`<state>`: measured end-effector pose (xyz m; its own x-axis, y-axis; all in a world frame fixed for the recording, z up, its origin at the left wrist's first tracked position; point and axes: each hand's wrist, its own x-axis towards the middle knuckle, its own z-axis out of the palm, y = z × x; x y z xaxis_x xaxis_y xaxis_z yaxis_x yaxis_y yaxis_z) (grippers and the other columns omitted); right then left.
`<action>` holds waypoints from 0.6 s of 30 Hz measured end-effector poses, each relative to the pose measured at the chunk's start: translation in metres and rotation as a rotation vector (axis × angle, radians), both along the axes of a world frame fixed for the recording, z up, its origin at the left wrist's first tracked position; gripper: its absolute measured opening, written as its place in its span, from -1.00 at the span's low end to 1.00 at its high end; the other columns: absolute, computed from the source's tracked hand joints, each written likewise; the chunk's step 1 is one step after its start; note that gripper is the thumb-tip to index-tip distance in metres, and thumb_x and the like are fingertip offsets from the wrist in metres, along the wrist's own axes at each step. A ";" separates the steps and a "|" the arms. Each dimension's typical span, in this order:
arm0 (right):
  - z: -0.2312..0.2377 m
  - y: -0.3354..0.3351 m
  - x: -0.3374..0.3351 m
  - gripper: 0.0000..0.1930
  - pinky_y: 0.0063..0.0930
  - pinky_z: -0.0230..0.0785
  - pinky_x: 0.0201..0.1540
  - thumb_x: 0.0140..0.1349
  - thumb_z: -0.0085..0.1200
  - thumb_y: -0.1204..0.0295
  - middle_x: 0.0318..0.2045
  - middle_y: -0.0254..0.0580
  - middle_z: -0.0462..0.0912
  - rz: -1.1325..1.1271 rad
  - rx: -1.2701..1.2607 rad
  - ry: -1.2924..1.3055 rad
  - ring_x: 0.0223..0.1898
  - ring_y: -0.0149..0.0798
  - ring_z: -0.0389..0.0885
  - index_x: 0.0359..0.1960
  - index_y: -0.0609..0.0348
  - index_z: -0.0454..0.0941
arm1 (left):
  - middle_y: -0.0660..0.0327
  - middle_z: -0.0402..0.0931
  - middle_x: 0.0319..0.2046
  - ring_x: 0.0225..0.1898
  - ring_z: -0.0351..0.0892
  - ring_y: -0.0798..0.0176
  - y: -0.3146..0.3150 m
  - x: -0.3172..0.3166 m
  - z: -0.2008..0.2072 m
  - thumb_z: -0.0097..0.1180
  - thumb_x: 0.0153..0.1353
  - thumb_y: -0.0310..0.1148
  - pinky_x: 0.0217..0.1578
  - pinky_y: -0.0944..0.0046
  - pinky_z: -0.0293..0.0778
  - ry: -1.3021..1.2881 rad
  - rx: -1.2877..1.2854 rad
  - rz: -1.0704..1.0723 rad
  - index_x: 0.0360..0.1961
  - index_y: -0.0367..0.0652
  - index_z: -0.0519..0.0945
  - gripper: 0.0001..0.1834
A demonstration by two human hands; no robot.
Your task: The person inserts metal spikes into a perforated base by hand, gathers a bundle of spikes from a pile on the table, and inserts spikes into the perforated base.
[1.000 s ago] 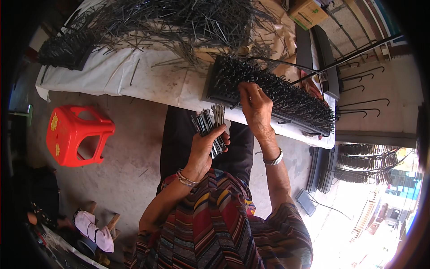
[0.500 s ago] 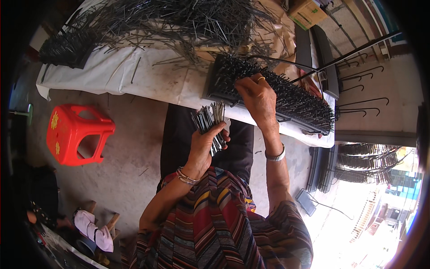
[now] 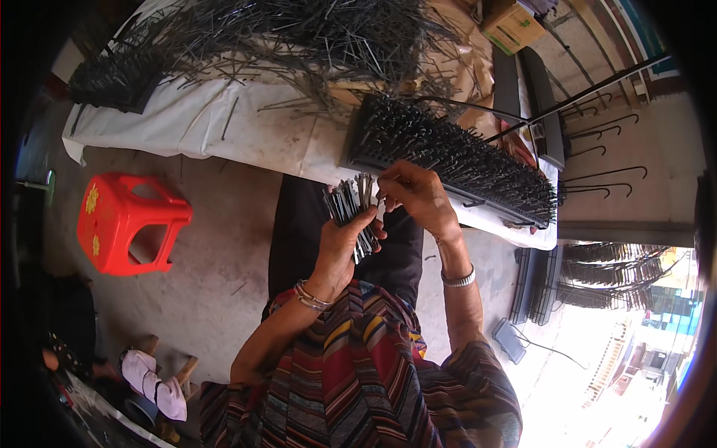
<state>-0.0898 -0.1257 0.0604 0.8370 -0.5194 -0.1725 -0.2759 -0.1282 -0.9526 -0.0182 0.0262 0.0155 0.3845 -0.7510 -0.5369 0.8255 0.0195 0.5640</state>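
A bundle of thin dark and silvery metal strips (image 3: 345,203) stands in my left hand (image 3: 337,245), its fingers wrapped round them above my lap. Beside the bundle's upper right side, my right hand (image 3: 424,201) has its thumb and fingers pinched together. Whatever lies in that pinch is too small or hidden to name. Just beyond the right hand, a long black tray (image 3: 485,200) on the table edge is packed with upright black metal pieces (image 3: 441,142) with bent tips.
A large heap of loose black strips (image 3: 321,37) covers the far part of the white-covered table (image 3: 276,138). Another filled black tray (image 3: 123,86) sits at its left end. A red plastic stool (image 3: 123,224) stands at left. Hooked rods (image 3: 609,179) hang at right, near a cardboard box (image 3: 514,28).
My right hand has come away from the packed tray, moving nearer and left to the bundle. My left hand stays almost in place, still gripping the strips.
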 end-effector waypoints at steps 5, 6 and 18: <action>0.012 0.005 -0.004 -0.92 -0.64 0.38 -0.43 0.28 0.04 0.54 -0.47 -0.23 0.63 -0.196 -0.162 -0.031 -0.51 -0.49 0.55 -0.30 0.33 0.51 | 0.17 0.62 -0.41 -0.42 0.64 0.31 -0.001 0.006 -0.007 0.21 0.22 -0.29 -0.52 0.34 0.54 0.026 0.013 0.014 -0.24 -0.21 0.58 -0.79; 0.014 0.006 -0.002 -0.94 -0.59 0.37 -0.51 0.28 0.02 0.56 -0.49 -0.20 0.64 -0.275 -0.325 -0.088 -0.59 -0.46 0.54 -0.30 0.32 0.48 | 0.17 0.62 -0.41 -0.42 0.64 0.31 -0.003 0.006 -0.006 0.21 0.22 -0.29 -0.52 0.34 0.54 0.028 0.013 0.014 -0.24 -0.21 0.58 -0.79; -0.021 -0.014 0.019 -0.93 -0.59 0.38 -0.50 0.23 0.09 0.59 -0.48 -0.25 0.64 -0.549 -0.730 -0.142 -0.58 -0.52 0.52 -0.26 0.23 0.53 | 0.23 0.57 -0.56 -0.57 0.56 0.36 -0.007 0.007 -0.002 0.23 0.20 -0.29 -0.57 0.36 0.47 0.042 -0.003 0.061 -0.34 -0.22 0.59 -0.80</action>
